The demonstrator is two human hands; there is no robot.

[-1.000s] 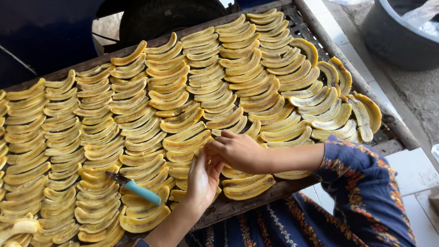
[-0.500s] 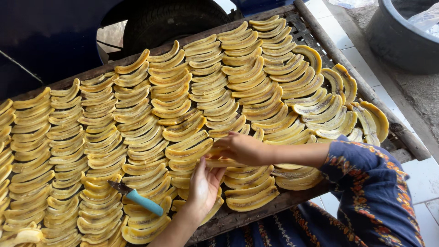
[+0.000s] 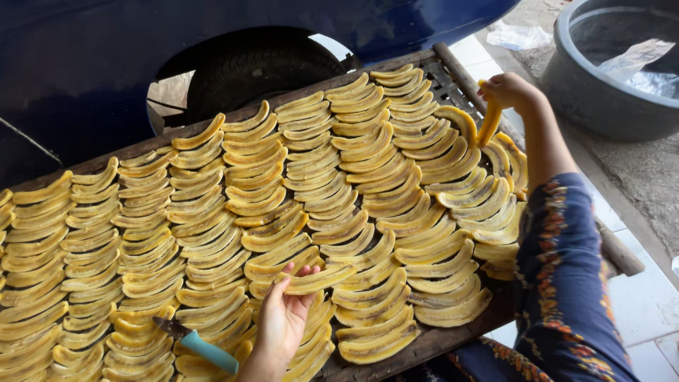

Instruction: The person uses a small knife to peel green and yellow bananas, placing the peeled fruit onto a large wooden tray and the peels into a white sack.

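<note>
Many banana slices (image 3: pixel 297 212) (wooden rack (image 3: pixel 438 338))

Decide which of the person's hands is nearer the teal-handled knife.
Left. The left hand is just right of the knife; the right hand is at the rack's far corner.

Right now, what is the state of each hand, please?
Left hand: closed loosely on a banana slice, held over the drying rack.
Right hand: closed on another banana slice, lifted at the rack's far corner.
</note>
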